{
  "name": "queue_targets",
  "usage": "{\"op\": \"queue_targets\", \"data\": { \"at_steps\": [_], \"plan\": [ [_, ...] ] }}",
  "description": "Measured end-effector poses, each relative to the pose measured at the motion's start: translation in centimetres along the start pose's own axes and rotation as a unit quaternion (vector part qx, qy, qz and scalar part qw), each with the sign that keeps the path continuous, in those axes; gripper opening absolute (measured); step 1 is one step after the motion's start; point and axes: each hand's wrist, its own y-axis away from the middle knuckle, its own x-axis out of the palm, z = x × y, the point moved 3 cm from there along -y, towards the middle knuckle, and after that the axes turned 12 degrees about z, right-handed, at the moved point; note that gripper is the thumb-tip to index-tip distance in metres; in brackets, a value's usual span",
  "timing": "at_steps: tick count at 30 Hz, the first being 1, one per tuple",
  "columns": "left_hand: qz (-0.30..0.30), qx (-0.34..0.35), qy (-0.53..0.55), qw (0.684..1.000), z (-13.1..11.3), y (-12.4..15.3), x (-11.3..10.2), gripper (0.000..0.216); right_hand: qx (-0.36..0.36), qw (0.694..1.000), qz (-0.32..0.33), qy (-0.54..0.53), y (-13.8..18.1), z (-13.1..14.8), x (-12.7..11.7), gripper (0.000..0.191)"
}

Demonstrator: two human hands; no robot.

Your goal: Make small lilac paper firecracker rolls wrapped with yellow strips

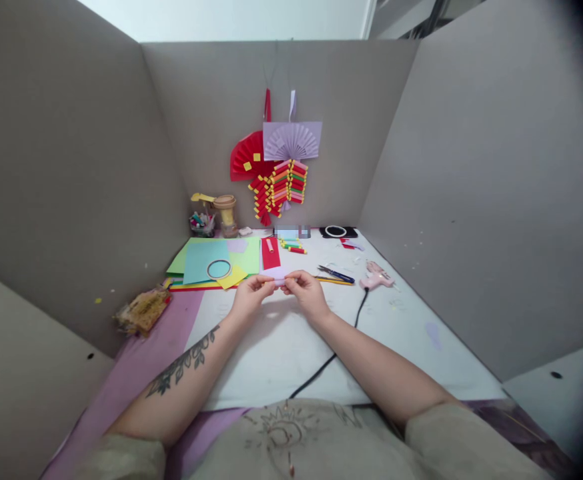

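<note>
Between my two hands is a small piece of lilac paper (274, 274), held above the table with its lower edge looking rolled or folded. My left hand (252, 293) is closed in a pinch on its left end. The right end sits between the thumb and fingers of my right hand (307, 292). Just beyond lies a red paper strip (271, 259) with a small pink paper roll (270, 246) on it. Several small coloured paper rolls with yellow ends (293, 247) lie to its right.
Coloured paper sheets (204, 257) lie at the left, with a tape ring (219, 269) on top. Dark snips (337, 273) and a pink glue gun (375, 275) with a black cord (321, 368) are at the right. Paper fans (292, 139) hang on the back panel (196, 100).
</note>
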Motion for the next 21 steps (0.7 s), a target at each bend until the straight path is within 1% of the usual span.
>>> {"op": "queue_targets", "data": {
  "at_steps": [2,5,7,11,13,16,21],
  "plan": [
    [-0.006,0.008,0.021,1.000,0.03,0.01,0.11,0.034,-0.002,1.000,-0.005,0.014,0.05,0.13,0.09,0.025],
    [-0.010,0.009,0.053,0.999,-0.02,0.03,0.37,0.048,-0.002,0.999,-0.013,0.037,0.04,0.21,0.13,0.024],
    [-0.008,0.005,0.059,0.998,-0.10,0.04,0.50,0.055,-0.004,0.999,-0.022,0.031,-0.02,0.17,0.07,0.025],
    [0.004,-0.006,0.068,0.998,-0.17,0.03,0.48,0.062,0.008,0.999,-0.032,-0.010,-0.24,-0.13,-0.16,0.040],
    [0.018,-0.007,0.065,0.998,-0.17,-0.01,0.40,0.058,0.036,0.999,-0.022,-0.009,-0.36,-0.37,-0.27,0.040],
    [0.036,-0.006,0.053,0.998,-0.12,-0.08,0.28,0.047,0.066,0.998,-0.015,0.002,-0.45,-0.65,-0.50,0.033],
    [0.045,-0.020,0.042,0.998,0.17,-0.13,0.13,0.041,0.060,0.998,-0.019,0.009,-0.36,-0.54,-0.68,0.031]
  ]
}}
